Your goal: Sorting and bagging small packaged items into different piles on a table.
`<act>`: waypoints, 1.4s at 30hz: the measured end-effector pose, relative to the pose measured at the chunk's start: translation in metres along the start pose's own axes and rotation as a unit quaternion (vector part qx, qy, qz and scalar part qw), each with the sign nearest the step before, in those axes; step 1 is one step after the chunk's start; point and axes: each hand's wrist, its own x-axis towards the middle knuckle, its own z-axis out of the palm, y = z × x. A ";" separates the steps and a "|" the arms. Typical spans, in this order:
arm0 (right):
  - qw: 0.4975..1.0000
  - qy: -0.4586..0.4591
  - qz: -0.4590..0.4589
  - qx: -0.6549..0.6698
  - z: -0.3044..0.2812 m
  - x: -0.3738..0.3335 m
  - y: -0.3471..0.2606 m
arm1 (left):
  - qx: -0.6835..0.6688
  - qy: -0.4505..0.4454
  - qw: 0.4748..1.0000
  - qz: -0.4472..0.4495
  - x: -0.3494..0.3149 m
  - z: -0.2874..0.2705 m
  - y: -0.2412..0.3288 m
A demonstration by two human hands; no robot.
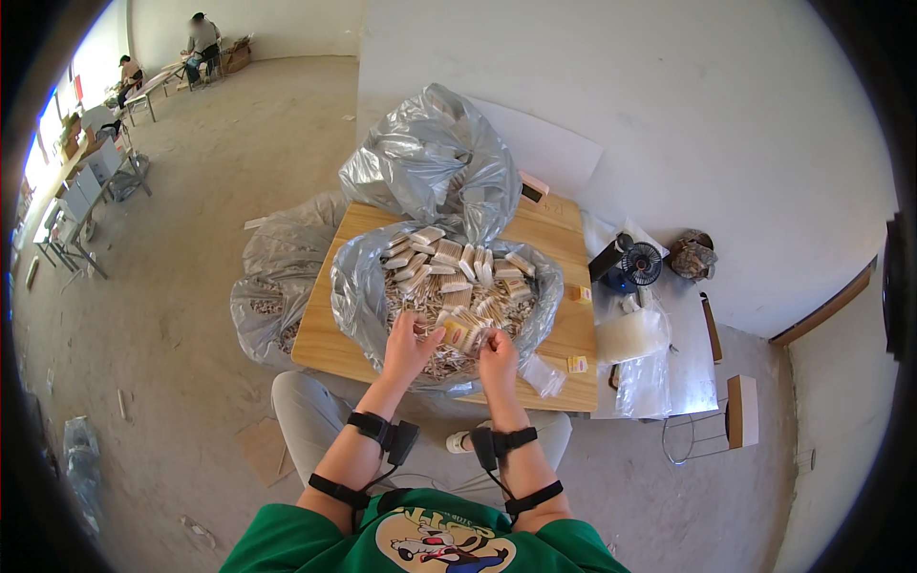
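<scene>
A clear plastic bag point(355, 286) lies open on a small wooden table point(330, 339), filled with small wooden sticks and several packed bundles point(449, 258). My left hand point(409, 346) reaches into the near side of the heap, fingers around a small bundle of sticks point(455, 329). My right hand point(498, 355) is close beside it, fingers pinched on the same bundle's right end. Both wrists carry black strapped bands.
A second inflated plastic bag point(430, 158) stands at the table's far end. Another bag of sticks point(267, 306) lies on the floor at left. A small black fan point(635, 265), plastic sheets and a white board sit at right. People work at tables far back left point(196, 43).
</scene>
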 end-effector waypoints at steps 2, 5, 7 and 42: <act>0.990 -0.011 0.074 0.117 0.005 0.001 -0.004 | -0.139 -0.047 0.981 -0.124 0.000 0.003 -0.013; 0.952 -0.028 0.159 0.260 0.005 0.001 -0.003 | -0.297 -0.109 0.910 -0.267 0.000 0.006 -0.017; 0.983 -0.035 0.122 0.136 0.003 0.003 0.009 | -0.315 -0.122 0.894 -0.294 0.002 0.005 -0.013; 0.988 -0.037 0.105 0.104 0.016 0.005 0.005 | -0.326 -0.021 0.881 -0.341 0.001 0.019 -0.022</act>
